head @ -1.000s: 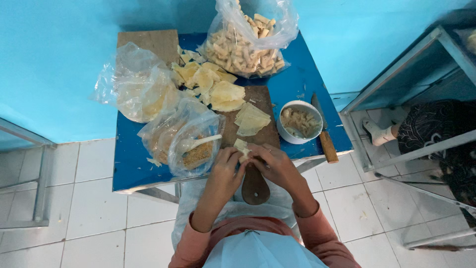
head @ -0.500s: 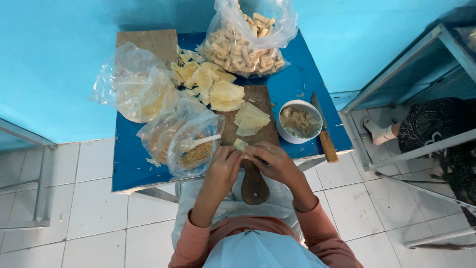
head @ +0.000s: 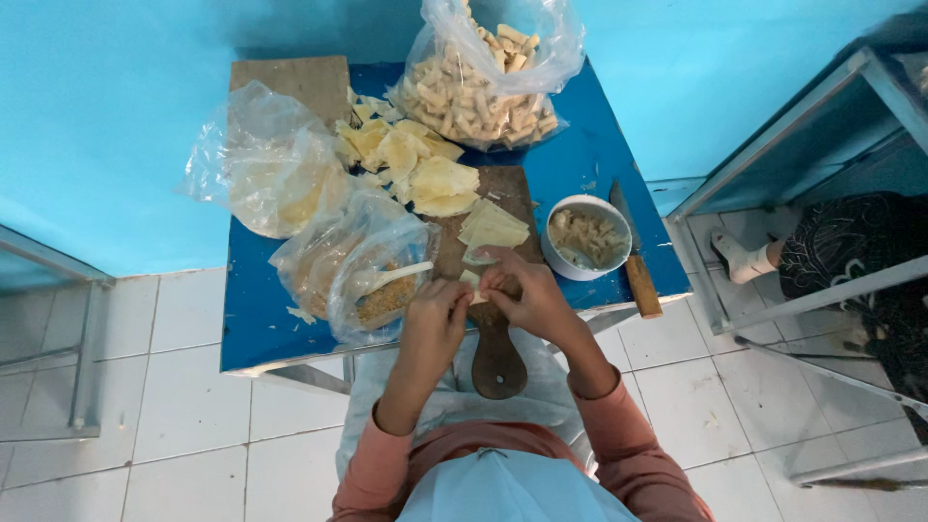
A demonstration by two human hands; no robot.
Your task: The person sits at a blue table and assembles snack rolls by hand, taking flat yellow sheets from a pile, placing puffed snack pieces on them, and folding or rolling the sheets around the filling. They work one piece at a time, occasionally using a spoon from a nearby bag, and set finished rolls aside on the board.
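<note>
Fingers [head: 462, 290] of both hands pinch together on a small pale wrapper piece [head: 472, 280], closed around it above the near end of the wooden cutting board [head: 503, 188]. Left hand [head: 435, 314] and right hand [head: 522, 295] meet thumb to thumb, wrists angled inward, forearms in pink sleeves rising from the bottom of the view. The board's handle [head: 498, 362] juts past the near edge of the blue desk [head: 590, 155], directly below the hands.

Room on the desk is tight. Just left of the left hand lies a clear bag [head: 382, 280] with a white spoon [head: 391, 278] in brown filling, close to the front edge. A second crumpled bag [head: 261, 179] hangs over the left edge. A stack of pale wrapper sheets [head: 493, 227] lies on the board just beyond the hands, with looser yellow sheets [head: 416, 159] farther back. A large bag of rolled pieces [head: 483, 92] fills the far side against the turquoise wall. To the right, a white bowl [head: 587, 237] of filling is near the right hand, and a wooden-handled knife [head: 633, 256] lies beside it, its handle reaching the desk's right front corner. The only bare blue surface is at the front left corner and the far right. White floor tiles surround the desk; a metal frame [head: 773, 193] stands to the right.
</note>
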